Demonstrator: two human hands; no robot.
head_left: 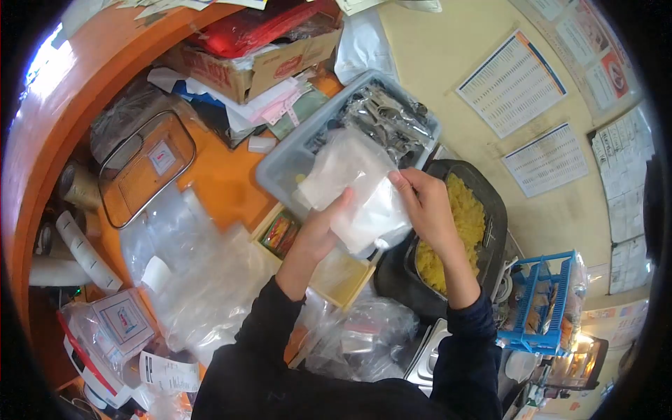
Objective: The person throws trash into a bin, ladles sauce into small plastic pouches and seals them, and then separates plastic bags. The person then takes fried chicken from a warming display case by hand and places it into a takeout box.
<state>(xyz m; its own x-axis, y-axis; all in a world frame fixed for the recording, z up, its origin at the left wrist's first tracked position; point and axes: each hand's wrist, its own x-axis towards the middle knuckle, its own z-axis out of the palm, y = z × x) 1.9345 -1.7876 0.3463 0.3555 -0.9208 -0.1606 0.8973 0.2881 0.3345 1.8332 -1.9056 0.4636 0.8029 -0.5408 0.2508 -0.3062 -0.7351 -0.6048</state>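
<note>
Both hands hold a clear plastic bag with white paper-like sheets (360, 185) in the middle of the view. My left hand (322, 231) grips its lower left side, thumb on top. At the upper right edge, my right hand (428, 206) pinches it between thumb and fingers. Behind the bag stands a grey plastic tub (276, 168), partly covered by it, with metal cutlery (388, 119) inside. Close to my right forearm is a black container (495, 217) of yellow food (458, 224). A wooden box (353, 297) with small packets (280, 234) lies below my left hand.
Clear plastic bags (210, 280) cover the orange counter (224, 189) on the left, near a wire-framed basket (150, 164). A cardboard box (287, 63) sits on papers at the back. On the right are a blue rack (542, 304) and wall sheets (511, 84).
</note>
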